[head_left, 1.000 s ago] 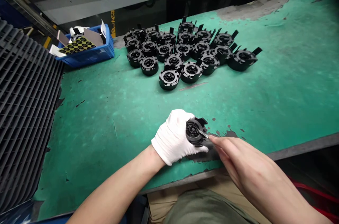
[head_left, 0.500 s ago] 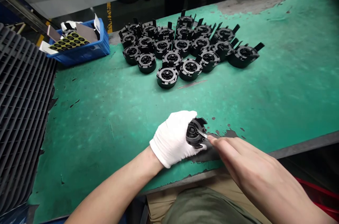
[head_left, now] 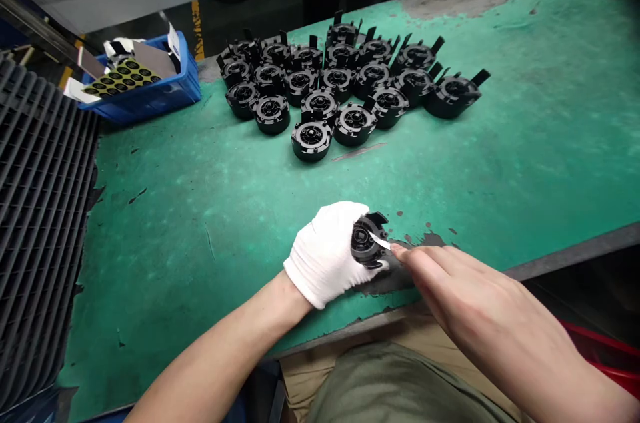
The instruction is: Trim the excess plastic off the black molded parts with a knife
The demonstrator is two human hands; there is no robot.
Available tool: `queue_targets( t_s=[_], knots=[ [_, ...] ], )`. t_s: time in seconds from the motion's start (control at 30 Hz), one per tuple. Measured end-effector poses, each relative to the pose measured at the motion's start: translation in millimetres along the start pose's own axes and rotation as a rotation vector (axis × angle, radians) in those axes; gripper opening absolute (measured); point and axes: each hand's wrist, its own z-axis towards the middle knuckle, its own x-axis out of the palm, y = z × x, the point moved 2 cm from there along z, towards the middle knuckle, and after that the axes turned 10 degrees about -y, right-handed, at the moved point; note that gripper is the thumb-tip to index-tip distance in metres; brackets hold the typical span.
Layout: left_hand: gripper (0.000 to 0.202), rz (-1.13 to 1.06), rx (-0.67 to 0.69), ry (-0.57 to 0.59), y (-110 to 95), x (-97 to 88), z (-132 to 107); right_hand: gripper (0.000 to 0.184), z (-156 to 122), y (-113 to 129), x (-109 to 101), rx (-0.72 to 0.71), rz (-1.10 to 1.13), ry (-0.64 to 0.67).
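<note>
Fingers gloved, curled round black part, right fingers pinching tool

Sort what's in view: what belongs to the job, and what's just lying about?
Job: black round part, in gloved left hand; thin tool, in bare right hand; probably the similar parts beyond.
Lying about, apparently: blue bin; dark ribbed panels.

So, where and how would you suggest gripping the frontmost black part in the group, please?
I'd grip the frontmost black part by its round side wall, from the near left: it sits flat, that side is exposed, and neighbouring parts stand behind and right.
</note>
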Motion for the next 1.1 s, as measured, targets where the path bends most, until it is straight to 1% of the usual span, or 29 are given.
queue_targets(
  t_s=[0.13, 0.23, 0.3, 0.37, 0.43, 0.5, 0.57, 0.63, 0.67, 0.7, 0.77, 0.8, 0.87, 0.93, 1.0, 1.1],
  knots=[
    [0.089, -0.035, -0.058, 0.026, 0, -2.6, 0, 0.035, 2, 0, -1, -0.009, -0.032, 0.003],
    [0.092, -0.064, -0.091, 0.052, 2, -3.1, 1, 0.034, 1, -1, 0, 0.007, -0.022, 0.029],
    [0.096, -0.087, -0.096, 0.068, 4, -3.0, 3, 0.033, -3, -4, 2, 0.022, 0.040, 0.015],
    [0.102, -0.121, -0.084, 0.091, 7, -3.5, 5, 0.034, -8, -10, 4, 0.050, 0.149, -0.031],
    [0.107, -0.159, -0.050, 0.111, 12, -6.3, 6, 0.037, -14, -22, 5, 0.096, 0.246, -0.089],
    [0.109, -0.199, 0.013, 0.130, 17, -11.4, 6, 0.034, -17, -39, 5, 0.173, 0.287, -0.092],
    [0.110, -0.253, 0.107, 0.143, 20, -17.7, 4, 0.029, -16, -58, 6, 0.250, 0.288, -0.040],
    [0.114, -0.302, 0.175, 0.161, 24, -22.5, 3, 0.027, -11, -73, 7, 0.283, 0.306, 0.031],
    [0.118, -0.311, 0.176, 0.168, 25, -23.7, 3, 0.027, -7, -80, 9, 0.270, 0.323, 0.060],
    [0.124, -0.303, 0.149, 0.173, 27, -24.1, 4, 0.027, -3, -85, 12, 0.243, 0.336, 0.083],
    [0.138, -0.255, 0.056, 0.181, 31, -23.2, 8, 0.031, 4, -95, 19, 0.122, 0.355, 0.121],
    [0.142, -0.232, 0.019, 0.192, 32, -22.2, 10, 0.033, 8, -100, 23, 0.050, 0.361, 0.138],
    [0.137, -0.213, -0.001, 0.226, 32, -20.6, 13, 0.039, 13, -111, 32, -0.092, 0.351, 0.168],
    [0.129, -0.224, 0.032, 0.250, 31, -19.9, 16, 0.049, 15, -121, 38, -0.211, 0.318, 0.192],
    [0.127, -0.241, 0.059, 0.243, 32, -19.8, 17, 0.061, 16, -130, 42, -0.291, 0.277, 0.199],
    [0.126, -0.259, 0.070, 0.221, 35, -18.5, 16, 0.069, 18, -135, 45, -0.346, 0.268, 0.170]
  ],
)
